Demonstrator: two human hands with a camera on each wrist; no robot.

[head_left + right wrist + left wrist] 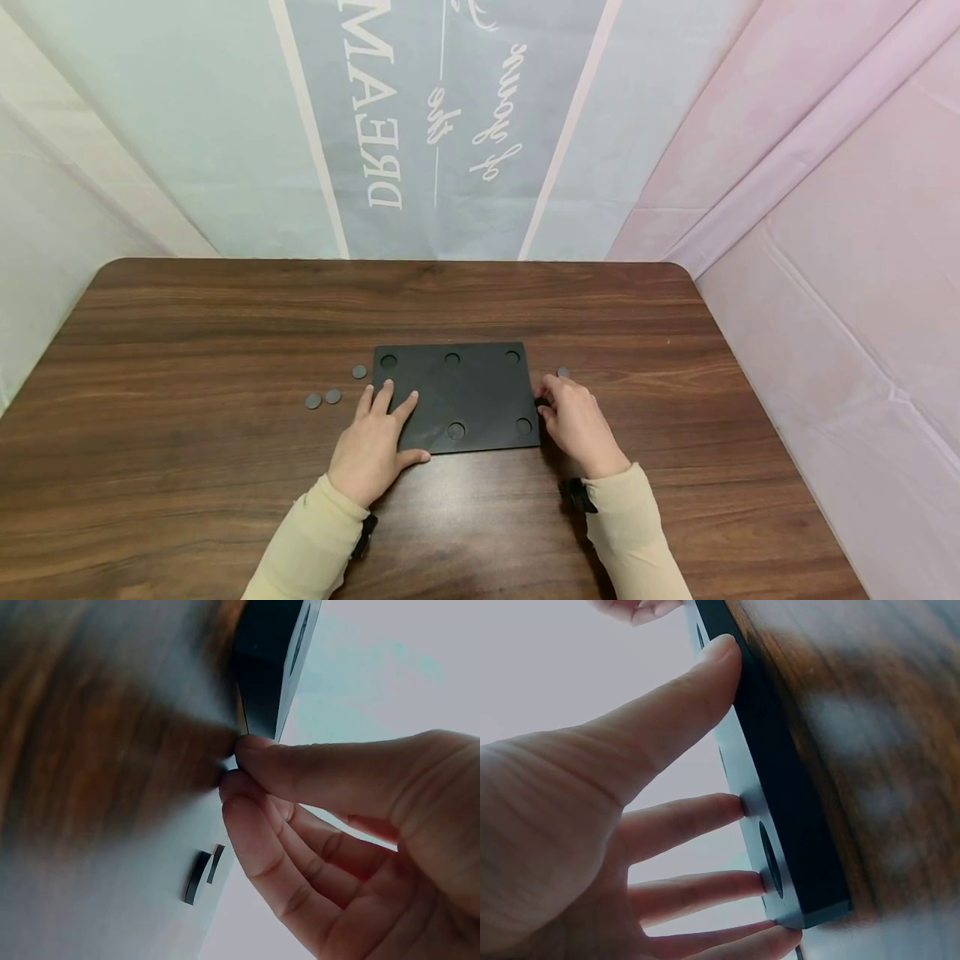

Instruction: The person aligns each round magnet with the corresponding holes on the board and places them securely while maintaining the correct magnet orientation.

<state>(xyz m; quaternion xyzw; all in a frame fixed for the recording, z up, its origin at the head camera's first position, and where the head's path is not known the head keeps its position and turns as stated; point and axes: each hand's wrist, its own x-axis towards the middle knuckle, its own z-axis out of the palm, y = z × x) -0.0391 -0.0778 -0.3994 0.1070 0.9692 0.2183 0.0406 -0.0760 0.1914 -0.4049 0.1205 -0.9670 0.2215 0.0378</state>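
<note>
A black rectangular board [480, 392] with several round recesses lies on the table. My left hand [369, 454] rests on its left end, fingers spread and fairly straight. In the left wrist view the thumb [724, 656] touches the front edge and fingertips [731, 805] touch the top face. Just beyond the board's right edge, my right hand [577, 417] pinches a small dark disc [542, 402] between thumb and fingers; most of it is hidden. Near that hand lies a grey disc [563, 372]; the right wrist view shows two thin dark discs, one of them nearer [196, 877].
Three grey discs lie left of the board: one beside its edge [359, 372], and a pair further left, the inner disc [333, 397] and the outer disc [312, 402]. The brown wooden table [225, 333] meets a printed cloth [465, 125] at its far edge.
</note>
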